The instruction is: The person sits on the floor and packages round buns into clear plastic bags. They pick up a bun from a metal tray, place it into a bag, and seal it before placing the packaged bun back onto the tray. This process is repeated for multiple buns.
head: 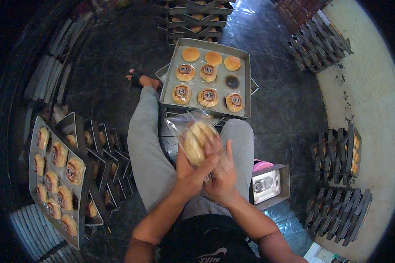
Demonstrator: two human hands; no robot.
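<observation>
Over my lap, a round bread bun (196, 141) sits in a clear plastic bag (177, 126) between my two hands. My left hand (188, 172) grips the bag from the left, its thumb reaching across the front. On the right side, my right hand (222, 174) holds the bun, its fingers blurred and seen through the film. Just beyond lies a square metal baking tray (217, 113). Three bare buns (213, 58) form its far row; nearer are several bagged buns (208, 97) with printed dark labels. A dark round mark (232, 82) shows at one spot.
At left, a tilted tray (61, 184) of bagged buns rests on crisscrossed stacked trays (102, 157). More tray stacks stand ahead (196, 21) and along the right wall (335, 154). Beside my right thigh, a metal tin (284, 182) holds printed clear bags (266, 186) near a pink item (261, 165).
</observation>
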